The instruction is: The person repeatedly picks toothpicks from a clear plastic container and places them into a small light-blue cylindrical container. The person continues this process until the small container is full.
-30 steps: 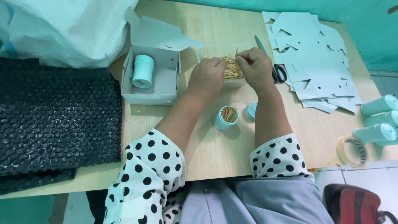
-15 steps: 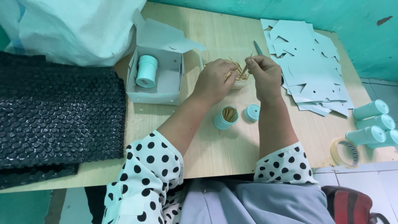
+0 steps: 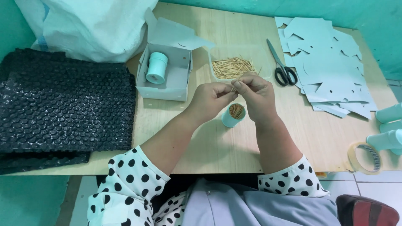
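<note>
1. Toothpicks (image 3: 234,88), a small bunch, sit pinched between both hands above the bench (image 3: 209,146).
2. Left hand (image 3: 211,97) and right hand (image 3: 256,94) meet fingertip to fingertip, each grip closed on the bunch.
3. Just below stands an open mint tube (image 3: 233,116), toothpicks inside.
4. Behind lies a loose toothpick pile (image 3: 231,67); scissors (image 3: 282,67) to the right, a box (image 3: 164,73) holding a capped tube (image 3: 157,67) to the left.

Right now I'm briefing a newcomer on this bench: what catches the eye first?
Both hands, left hand and right hand, meet mid-table, pinching toothpicks above a small mint cup packed with them. Behind lies a loose toothpick pile; black bubble wrap covers the left side.
</note>
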